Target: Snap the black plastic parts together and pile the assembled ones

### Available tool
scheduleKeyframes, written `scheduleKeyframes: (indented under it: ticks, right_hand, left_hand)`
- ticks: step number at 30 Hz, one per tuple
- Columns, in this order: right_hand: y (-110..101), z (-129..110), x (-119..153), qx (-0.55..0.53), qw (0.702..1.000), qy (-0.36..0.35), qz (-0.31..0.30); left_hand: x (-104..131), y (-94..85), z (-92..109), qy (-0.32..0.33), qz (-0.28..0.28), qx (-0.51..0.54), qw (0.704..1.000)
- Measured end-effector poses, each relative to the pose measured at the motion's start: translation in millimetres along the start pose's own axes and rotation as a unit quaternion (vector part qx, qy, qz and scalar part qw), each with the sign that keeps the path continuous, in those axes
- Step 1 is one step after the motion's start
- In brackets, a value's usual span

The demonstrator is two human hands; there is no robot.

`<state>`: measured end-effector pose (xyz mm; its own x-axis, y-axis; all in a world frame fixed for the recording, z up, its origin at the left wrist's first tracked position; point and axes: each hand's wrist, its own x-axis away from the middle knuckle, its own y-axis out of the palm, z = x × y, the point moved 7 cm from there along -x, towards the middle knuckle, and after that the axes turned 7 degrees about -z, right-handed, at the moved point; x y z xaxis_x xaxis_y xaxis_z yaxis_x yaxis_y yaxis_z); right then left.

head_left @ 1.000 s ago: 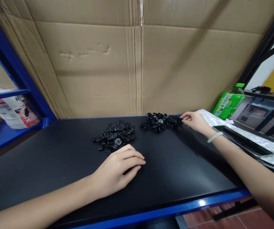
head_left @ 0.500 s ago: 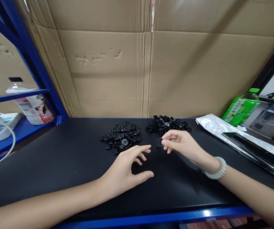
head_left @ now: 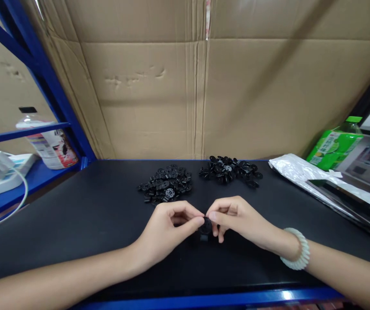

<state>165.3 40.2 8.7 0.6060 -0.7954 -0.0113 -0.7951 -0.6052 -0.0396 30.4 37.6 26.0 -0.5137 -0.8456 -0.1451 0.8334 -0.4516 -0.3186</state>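
Observation:
Between my two hands is a small round black plastic part [head_left: 205, 226] with a short tab at its lower edge. My left hand [head_left: 175, 226] pinches it from the left with thumb and fingertips. From the right, my right hand [head_left: 233, 217], with a pale coiled band [head_left: 297, 249] at the wrist, pinches the same part near its top. Beyond the left hand lies a heap of black perforated plastic parts [head_left: 168, 183]. A second heap of black disc-like parts [head_left: 228, 168] sits past the right hand.
The black tabletop [head_left: 84, 215] ends at a blue front edge [head_left: 262, 298]. Cardboard [head_left: 140, 94] stands behind it. On the right are a silvery bag [head_left: 291, 165], a dark flat device [head_left: 349, 202] and a green bottle [head_left: 335, 144]. At left, a power strip [head_left: 7, 172] and another bottle [head_left: 47, 142] rest on a blue shelf.
My right hand has come down and toward me from near the right heap, carrying the small part. My left hand has closed from open fingers onto that part, and the hands now meet.

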Motion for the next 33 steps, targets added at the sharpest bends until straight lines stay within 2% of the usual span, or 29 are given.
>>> scheduleKeyframes:
  ticks: [4, 8, 16, 28, 31, 33]
  right_hand:
    - [5.8, 0.0, 1.7, 0.004, 1.0, -0.006, -0.012]
    - [4.9, -1.9, 4.4, 0.04, 0.999, -0.022, 0.011]
    - [4.9, -5.9, 5.2, 0.084, 0.995, -0.019, 0.041]
    - [12.1, -7.5, 7.1, 0.089, 0.995, -0.032, 0.019]
    - [8.5, -10.1, 7.2, 0.078, 0.996, -0.044, 0.011]
    - [2.6, -11.5, 7.3, 0.087, 0.995, -0.048, 0.017]
  left_hand:
    - [2.5, -3.5, -1.2, -0.005, 0.022, 0.015, 1.0]
    - [4.6, -2.9, -0.4, 0.002, 0.031, 0.018, 0.999]
    - [3.2, -0.8, -2.9, -0.006, 0.019, 0.032, 0.999]
    - [5.5, 3.0, 1.3, 0.018, 0.006, 0.041, 0.999]
    - [5.5, -4.3, 7.6, 0.036, 0.034, 0.019, 0.999]
    - [3.7, -16.5, 14.8, 0.06, 0.066, -0.03, 0.996]
